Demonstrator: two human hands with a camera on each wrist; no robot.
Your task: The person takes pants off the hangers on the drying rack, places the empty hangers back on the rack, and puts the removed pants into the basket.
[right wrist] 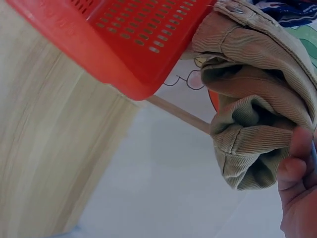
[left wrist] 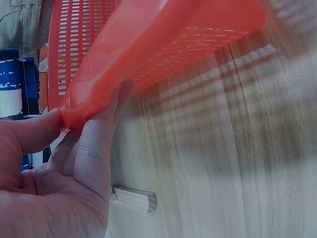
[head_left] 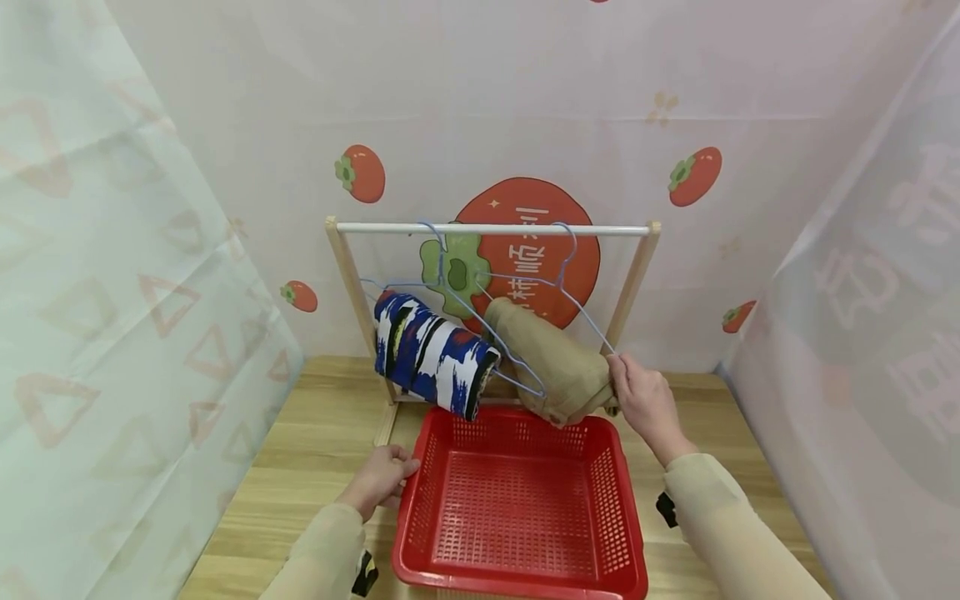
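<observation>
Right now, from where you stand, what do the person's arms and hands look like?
The left hand and right hand wear no gloves. The left sleeve and right sleeve are pale cream. A small black piece shows beside each; I can't tell what.

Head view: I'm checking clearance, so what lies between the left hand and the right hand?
The head view shows mostly the red basket, pinched at one edge by the left hand, with the khaki garment beside the right hand.
</observation>
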